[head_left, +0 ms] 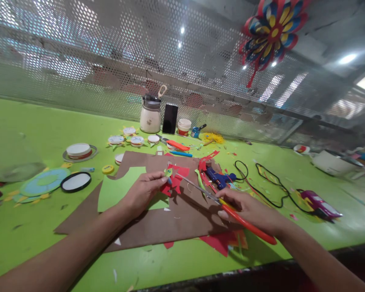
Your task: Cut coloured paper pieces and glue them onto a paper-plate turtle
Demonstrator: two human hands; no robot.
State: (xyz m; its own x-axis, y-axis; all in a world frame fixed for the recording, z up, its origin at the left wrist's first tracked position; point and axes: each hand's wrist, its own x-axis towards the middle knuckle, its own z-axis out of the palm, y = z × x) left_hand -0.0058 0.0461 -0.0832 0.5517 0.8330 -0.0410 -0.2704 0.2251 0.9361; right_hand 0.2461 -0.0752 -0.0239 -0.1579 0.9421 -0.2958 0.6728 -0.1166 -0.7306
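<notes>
forearms reach in low | left hand (142, 190) pinches red paper piece (174, 180) | right hand (249, 209) grips red-handled scissors (231, 211)

- Paper piece (174, 181): red, jagged-edged, with a small yellow-green bit at its top; pinched at that top edge, lifted just above the brown sheet.
- Scissors (219, 201): long, red-orange handles, thin metal blades pointing left toward the paper piece, tips at its right edge; held low and nearly flat.

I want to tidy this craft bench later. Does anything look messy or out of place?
Yes. Red paper offcuts stick out from under the brown cardboard sheet near the table edge, and a black cable lies in loose loops across the green table.
</notes>
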